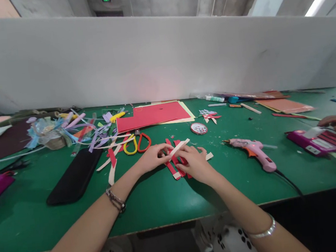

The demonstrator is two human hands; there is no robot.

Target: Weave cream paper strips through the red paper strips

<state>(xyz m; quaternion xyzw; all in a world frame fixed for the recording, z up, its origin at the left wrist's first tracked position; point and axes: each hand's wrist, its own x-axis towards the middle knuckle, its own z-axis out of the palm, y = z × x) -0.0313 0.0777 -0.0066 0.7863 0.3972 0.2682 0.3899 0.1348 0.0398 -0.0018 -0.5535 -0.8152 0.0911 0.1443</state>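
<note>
Two forearms [86, 233] are stretched over the table edge [171, 222]. Over at least two red strips [171, 168], one cream strip [179, 147] is pinched by left fingers [166, 157]; the grip of right fingers [185, 152] cannot be told. Rightward of these, past room, one glue gun [256, 146] is set.

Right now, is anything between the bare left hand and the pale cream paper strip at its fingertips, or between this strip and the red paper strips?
Nothing visible separates the left hand from the cream strip. Toward the red strips, the bare right hand is partly in the way, covering parts of them.
</note>
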